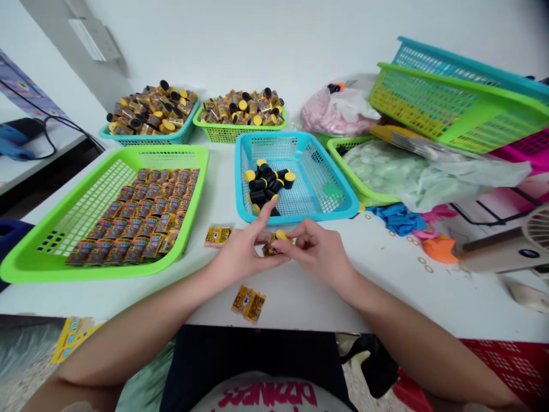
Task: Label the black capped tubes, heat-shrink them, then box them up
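Note:
Both hands meet over the table just in front of the blue basket [295,217]. Between their fingertips is a small canister [270,248] with a yellow cap and a printed yellow-brown wrap, partly hidden by the fingers. My right hand [319,252] pinches its capped end. My left hand [246,246] grips the other end from the left, its index finger pointing up toward the basket. Black canisters [258,184] with yellow caps lie heaped in the blue basket. One flat printed label [249,303] lies near the table's front edge, and another printed label [217,236] beside my left hand.
At left, a green basket [198,189] holds rows of wrapped canisters. Behind stand a blue basket [180,137] and a green basket [227,133], piled with labelled canisters. Stacked baskets [463,109], plastic bags [386,171], balloons [398,218] and a small fan [506,246] crowd the right.

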Demonstrator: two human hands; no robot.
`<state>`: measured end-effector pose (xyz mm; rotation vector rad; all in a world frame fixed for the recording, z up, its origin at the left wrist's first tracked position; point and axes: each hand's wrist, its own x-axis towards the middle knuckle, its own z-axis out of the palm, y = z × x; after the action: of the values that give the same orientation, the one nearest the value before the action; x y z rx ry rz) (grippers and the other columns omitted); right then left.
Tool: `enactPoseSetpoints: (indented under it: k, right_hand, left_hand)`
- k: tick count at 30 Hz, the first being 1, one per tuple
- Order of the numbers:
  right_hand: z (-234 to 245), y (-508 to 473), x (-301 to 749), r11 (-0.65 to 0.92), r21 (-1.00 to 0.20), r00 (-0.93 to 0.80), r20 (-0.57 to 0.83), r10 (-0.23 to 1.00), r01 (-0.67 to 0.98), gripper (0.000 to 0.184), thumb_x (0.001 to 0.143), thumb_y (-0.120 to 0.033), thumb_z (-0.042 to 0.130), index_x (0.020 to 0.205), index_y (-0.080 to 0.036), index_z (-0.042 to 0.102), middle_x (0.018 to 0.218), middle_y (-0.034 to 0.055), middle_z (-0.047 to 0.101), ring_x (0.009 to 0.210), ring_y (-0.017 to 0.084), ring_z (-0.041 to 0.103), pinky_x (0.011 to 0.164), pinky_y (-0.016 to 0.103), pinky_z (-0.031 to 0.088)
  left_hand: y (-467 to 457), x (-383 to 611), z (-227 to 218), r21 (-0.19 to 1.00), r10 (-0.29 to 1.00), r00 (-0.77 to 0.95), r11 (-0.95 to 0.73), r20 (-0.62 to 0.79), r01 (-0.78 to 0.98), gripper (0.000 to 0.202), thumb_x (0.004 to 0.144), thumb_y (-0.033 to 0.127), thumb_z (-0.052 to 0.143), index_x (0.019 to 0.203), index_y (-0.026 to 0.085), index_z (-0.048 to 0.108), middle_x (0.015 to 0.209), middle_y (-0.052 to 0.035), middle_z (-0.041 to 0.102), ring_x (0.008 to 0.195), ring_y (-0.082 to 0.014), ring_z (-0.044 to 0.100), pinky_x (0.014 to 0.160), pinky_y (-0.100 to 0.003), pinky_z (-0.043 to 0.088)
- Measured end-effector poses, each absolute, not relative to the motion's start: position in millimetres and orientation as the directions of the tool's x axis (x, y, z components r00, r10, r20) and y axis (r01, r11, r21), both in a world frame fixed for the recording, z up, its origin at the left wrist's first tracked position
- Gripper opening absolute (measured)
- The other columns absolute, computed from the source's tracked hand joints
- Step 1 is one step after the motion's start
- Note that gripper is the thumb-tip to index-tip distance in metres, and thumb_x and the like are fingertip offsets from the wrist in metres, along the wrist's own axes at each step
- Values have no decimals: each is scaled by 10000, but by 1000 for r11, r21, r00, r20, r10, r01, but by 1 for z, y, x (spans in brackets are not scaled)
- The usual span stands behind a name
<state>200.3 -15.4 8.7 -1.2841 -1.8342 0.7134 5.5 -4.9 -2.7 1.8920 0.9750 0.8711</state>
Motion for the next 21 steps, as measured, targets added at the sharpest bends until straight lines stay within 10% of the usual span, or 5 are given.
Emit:
enactPoseSetpoints:
  k: [4, 7, 11, 15, 21]
  right_hand:
    - [12, -17, 204, 678, -511, -349, 597, 722, 528, 290, 865, -496, 662, 982, -232, 633, 925, 66, 729, 848, 215, 708, 733, 338, 576]
    - [9, -15, 201, 814, -369, -503, 649, 571, 449, 574, 852, -383, 695, 1354, -234, 459, 1287, 134, 620, 1223, 270, 593, 984, 449, 536]
    - [1, -20, 190, 808, -307, -399, 747, 532, 504, 608, 828, -193, 655, 1389, -230, 424, 1211, 128, 610, 1181, 264, 596, 969, 454, 548]
    - [1, -31, 183, 810, -345, -358, 765, 535, 474, 603, 792, -264, 678, 1357, -232, 469, 1203, 126, 602, 1120, 282, 616, 928, 455, 572]
    - [3, -30, 179, 829, -37, -526, 758, 387, 557, 528, 885, -199, 617, 1376, -130, 437, 1081, 163, 613, 1095, 300, 595, 949, 519, 559]
  left_hand:
    - [-8, 13, 3, 975, 914, 357, -220, 194, 33, 1209, 742, 273, 796, 1568, 236, -85, 783, 37, 720, 693, -121, 676, 745, -268, 560]
    - [-9, 15, 8, 986, 945, 307, -71, 115, -149, 1271, 681, 242, 843, 1566, 244, -69, 742, 54, 708, 672, -133, 689, 691, -264, 557]
    - [-12, 21, 7, 918, 916, 402, 166, -7, -361, 1061, 616, 314, 889, 1456, 241, 245, 744, 64, 682, 645, -132, 683, 665, -278, 563]
    - [-16, 24, 6, 847, 745, 666, 372, -29, -379, 784, 711, 322, 808, 1249, 262, 241, 692, 83, 654, 608, -119, 659, 626, -263, 542]
    - [-18, 22, 2, 998, 898, 437, -30, 53, -59, 626, 762, 136, 647, 1206, 242, 217, 687, 96, 565, 556, -98, 575, 539, -223, 443]
